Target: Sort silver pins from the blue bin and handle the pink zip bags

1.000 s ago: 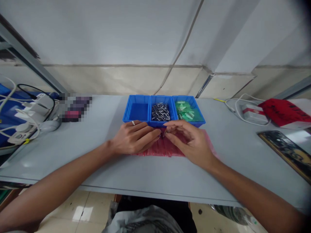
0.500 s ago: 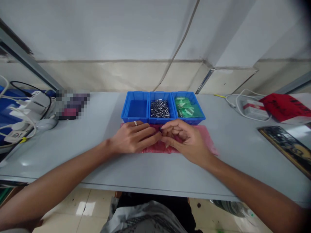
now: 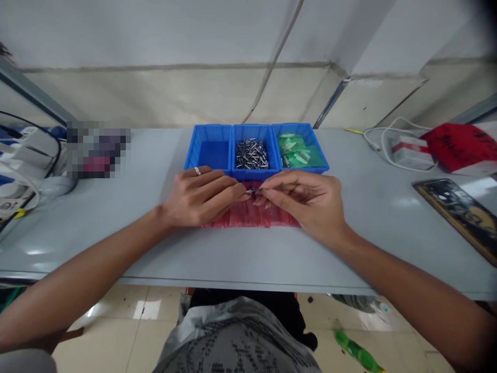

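A tiny metal pin shows between my fingertips above the near edge of the bins, with my right hand pinching it between thumb and forefinger. My left hand lies just left of it, its fingertips at or against the pin's other end. I cannot tell whether they grip it. Under both hands lies a pink plastic bag stack. Behind them stand three joined blue bins: an empty one, one of loose metal pins, and one of green packets.
The grey table has a front edge just beyond my forearms. White chargers on a power strip and a blurred patch lie left. A white box, a red packet and a dark framed board lie right.
My right hand has gone from curled fingers over the pink bag to a thumb-and-forefinger pinch on the pin. My head has tipped down, so everything sits higher in the view.
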Tool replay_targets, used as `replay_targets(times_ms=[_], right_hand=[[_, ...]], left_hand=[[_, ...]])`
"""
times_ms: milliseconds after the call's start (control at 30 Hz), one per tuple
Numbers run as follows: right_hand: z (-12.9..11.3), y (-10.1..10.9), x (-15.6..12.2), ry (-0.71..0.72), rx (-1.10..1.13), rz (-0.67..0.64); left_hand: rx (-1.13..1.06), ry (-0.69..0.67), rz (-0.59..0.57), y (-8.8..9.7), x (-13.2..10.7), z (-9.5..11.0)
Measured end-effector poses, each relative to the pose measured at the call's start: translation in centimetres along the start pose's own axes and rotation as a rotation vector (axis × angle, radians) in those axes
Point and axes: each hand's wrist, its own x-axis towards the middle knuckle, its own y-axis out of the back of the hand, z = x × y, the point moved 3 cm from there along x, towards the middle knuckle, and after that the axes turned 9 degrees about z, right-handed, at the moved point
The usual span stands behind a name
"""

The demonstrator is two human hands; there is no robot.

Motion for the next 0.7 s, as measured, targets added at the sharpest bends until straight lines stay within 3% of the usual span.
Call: replay_targets(times_ms=[400, 567, 633, 700], right_hand=[[0.1, 0.0, -0.1, 0.015, 0.003, 0.036], [0.2, 0.3, 0.7, 0.045, 0.107, 0.105], [0.0, 0.7, 1.0, 0.089, 0.051, 0.086], [-0.4, 1.0, 1.2, 0.241, -0.181, 0.025]], left_hand=[[0.013, 0.042, -0.015, -0.1, -0.6, -0.5], [0.026, 0.096, -0.045, -0.3, -1.0, -0.8], [0.05, 0.106, -0.061, -0.4, -1.2, -0.9], [0.068, 0.094, -0.08, -0.5, -1.3, -0.8]])
